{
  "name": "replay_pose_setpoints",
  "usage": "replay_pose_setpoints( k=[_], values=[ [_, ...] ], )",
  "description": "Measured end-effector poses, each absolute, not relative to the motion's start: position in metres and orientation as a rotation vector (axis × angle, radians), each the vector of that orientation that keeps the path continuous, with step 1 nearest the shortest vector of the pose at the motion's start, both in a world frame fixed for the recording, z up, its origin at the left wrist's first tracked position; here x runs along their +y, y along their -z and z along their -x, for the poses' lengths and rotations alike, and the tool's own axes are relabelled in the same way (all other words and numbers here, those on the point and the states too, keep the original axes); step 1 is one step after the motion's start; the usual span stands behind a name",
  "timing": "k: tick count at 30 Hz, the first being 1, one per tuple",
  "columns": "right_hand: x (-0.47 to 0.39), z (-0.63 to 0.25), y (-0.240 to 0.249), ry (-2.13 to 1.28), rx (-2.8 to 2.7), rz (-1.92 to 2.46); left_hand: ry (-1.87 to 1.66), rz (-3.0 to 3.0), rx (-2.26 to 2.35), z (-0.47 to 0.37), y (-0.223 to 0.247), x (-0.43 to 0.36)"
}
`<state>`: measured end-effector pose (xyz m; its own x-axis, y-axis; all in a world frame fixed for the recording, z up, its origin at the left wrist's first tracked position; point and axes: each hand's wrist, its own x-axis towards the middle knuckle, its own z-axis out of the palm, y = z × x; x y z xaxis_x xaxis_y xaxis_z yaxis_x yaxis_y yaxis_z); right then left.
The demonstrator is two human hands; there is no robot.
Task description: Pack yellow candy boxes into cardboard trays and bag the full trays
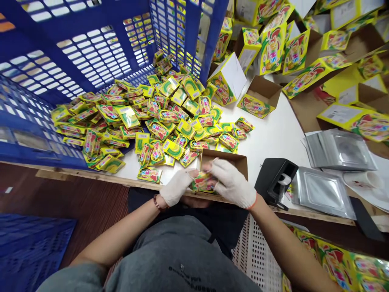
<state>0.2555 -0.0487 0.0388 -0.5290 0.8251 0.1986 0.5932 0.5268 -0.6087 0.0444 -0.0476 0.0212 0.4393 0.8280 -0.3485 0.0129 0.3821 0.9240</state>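
My left hand (175,186), in a white glove with bare fingertips, closes on a small yellow-green packet (198,181) that is blurred by motion. Over the open carton (240,164) at the table's front edge, my right hand (229,182), gloved the same way, has its fingers curled at the other side of the packet. The carton's brown inside shows behind my right hand; its lower part is hidden by both hands. Loose yellow packets (173,149) lie heaped just beyond my left hand, and one packet (149,175) lies apart near the edge.
A blue crate (100,52) lies tipped at the left, packets spilling out. A black tape dispenser (273,178) stands right of the carton, beside stacked clear plastic trays (323,190). Yellow display cartons (273,48) crowd the back right. A white crate (258,247) is below the table.
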Motion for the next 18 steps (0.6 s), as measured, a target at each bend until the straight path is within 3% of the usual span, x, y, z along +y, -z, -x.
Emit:
replay_pose_setpoints(
  k=[3,9,13,18],
  values=[
    [-0.033,-0.266,-0.031,-0.837,-2.337,1.238,-0.518,-1.673,1.135,-0.039,-0.028,-0.034],
    [0.000,-0.284,0.040,-1.055,-2.092,1.838,-0.120,-2.690,1.493,0.006,-0.018,0.029],
    [0.000,-0.262,0.064,-1.024,-2.161,1.928,0.085,-2.842,1.344,0.020,-0.006,0.055],
    [-0.004,-0.254,0.065,-0.862,-2.237,1.913,-0.128,-2.760,1.333,0.018,0.002,0.057]
  ],
)
